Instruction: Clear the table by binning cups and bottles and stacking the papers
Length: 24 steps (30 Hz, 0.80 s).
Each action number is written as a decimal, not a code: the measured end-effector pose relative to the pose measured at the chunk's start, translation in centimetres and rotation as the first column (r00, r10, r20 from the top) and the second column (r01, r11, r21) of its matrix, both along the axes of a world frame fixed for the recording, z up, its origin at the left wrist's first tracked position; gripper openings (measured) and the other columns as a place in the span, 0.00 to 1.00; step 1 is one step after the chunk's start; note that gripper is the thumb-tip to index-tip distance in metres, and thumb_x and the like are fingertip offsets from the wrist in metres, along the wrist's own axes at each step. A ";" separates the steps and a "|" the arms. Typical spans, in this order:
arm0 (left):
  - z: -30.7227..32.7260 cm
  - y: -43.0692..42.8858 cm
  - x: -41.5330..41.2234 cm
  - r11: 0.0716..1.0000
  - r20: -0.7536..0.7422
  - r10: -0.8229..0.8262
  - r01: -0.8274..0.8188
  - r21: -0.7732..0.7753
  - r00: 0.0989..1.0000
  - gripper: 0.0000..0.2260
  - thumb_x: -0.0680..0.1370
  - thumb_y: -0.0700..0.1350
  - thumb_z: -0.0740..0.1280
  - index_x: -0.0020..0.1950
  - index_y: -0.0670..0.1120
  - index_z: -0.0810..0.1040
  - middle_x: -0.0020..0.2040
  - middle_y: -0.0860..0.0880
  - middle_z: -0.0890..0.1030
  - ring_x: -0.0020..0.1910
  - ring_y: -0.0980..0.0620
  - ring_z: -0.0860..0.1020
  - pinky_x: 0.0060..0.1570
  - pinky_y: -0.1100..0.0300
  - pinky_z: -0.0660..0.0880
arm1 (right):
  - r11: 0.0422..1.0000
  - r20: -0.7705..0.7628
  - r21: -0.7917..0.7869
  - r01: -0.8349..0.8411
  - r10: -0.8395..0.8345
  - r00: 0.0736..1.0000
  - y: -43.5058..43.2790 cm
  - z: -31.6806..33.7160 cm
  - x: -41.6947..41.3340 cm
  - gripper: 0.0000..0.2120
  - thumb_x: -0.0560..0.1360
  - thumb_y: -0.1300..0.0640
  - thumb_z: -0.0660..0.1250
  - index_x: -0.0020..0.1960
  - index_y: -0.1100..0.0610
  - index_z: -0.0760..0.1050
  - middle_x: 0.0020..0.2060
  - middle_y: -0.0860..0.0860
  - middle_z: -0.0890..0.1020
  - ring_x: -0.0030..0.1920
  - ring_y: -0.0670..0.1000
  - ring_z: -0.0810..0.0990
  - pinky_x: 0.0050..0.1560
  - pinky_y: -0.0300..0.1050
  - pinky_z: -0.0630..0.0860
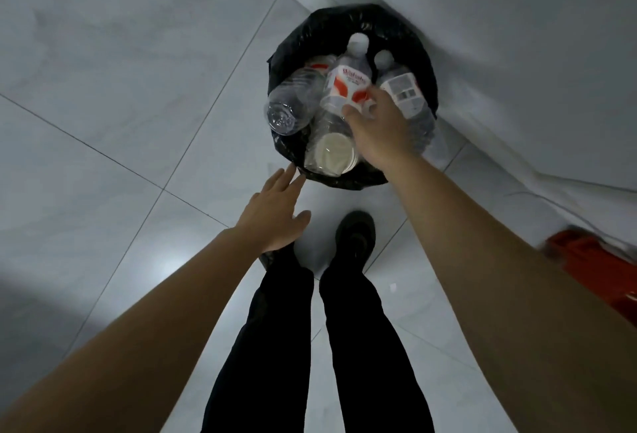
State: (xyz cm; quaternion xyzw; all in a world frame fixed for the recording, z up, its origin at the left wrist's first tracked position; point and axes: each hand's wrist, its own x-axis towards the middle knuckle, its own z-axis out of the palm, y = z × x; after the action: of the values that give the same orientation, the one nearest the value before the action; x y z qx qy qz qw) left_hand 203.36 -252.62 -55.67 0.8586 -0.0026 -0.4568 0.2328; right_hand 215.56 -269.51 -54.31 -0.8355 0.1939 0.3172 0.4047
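Red-labelled water bottle [348, 83] is gripped by the right hand [377, 129] atop the crammed bin [344, 181]; left hand [275, 215] is held open beside the near rim. Released there, it could be rolled off the loose heap onto the floor [138, 129].

Black-lined bin [344, 15] upper centre of frame, crammed with bottles, right hand [377, 133] gripping the red-and-white labelled bottle [346, 86] in its mouth, left hand [275, 212] straight-fingered just off the lower rim, white cup [332, 155] beside the right hand, pale tiled floor [120, 105].
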 end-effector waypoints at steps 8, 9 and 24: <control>10.5 1.6 -0.8 0.931 0.165 0.364 -0.364 -0.027 0.917 0.25 0.83 0.51 0.57 0.80 0.47 0.57 0.80 0.47 0.56 0.78 0.46 0.56 0.73 0.47 0.60 | 0.994 0.166 -0.063 -0.085 0.094 0.982 -4.2 11.5 -5.9 0.19 0.84 0.46 0.55 0.73 0.48 0.69 0.62 0.49 0.77 0.61 0.47 0.76 0.58 0.42 0.72; 13.3 2.3 -0.8 0.906 0.194 0.421 -0.421 -0.042 0.886 0.25 0.83 0.51 0.57 0.79 0.46 0.58 0.80 0.47 0.58 0.78 0.46 0.57 0.74 0.48 0.59 | 0.994 0.174 -0.068 -0.082 0.093 0.980 -4.6 14.2 -6.3 0.20 0.84 0.45 0.54 0.73 0.47 0.68 0.63 0.50 0.76 0.63 0.48 0.75 0.60 0.41 0.70; 64.5 10.7 -9.3 0.339 0.449 0.893 -0.723 -0.602 0.045 0.27 0.80 0.49 0.66 0.77 0.52 0.61 0.73 0.57 0.69 0.70 0.60 0.69 0.66 0.54 0.70 | 0.948 0.578 0.249 -0.197 0.017 0.816 -0.3 63.3 -9.4 0.21 0.82 0.46 0.58 0.74 0.44 0.65 0.68 0.37 0.72 0.62 0.28 0.71 0.52 0.19 0.66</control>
State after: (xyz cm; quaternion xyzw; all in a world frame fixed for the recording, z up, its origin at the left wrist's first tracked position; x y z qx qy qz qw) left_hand 194.08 -241.93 8.82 0.7724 0.3418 0.1467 0.5149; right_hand 206.14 -269.76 8.96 -0.8307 -0.0335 0.1013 0.5463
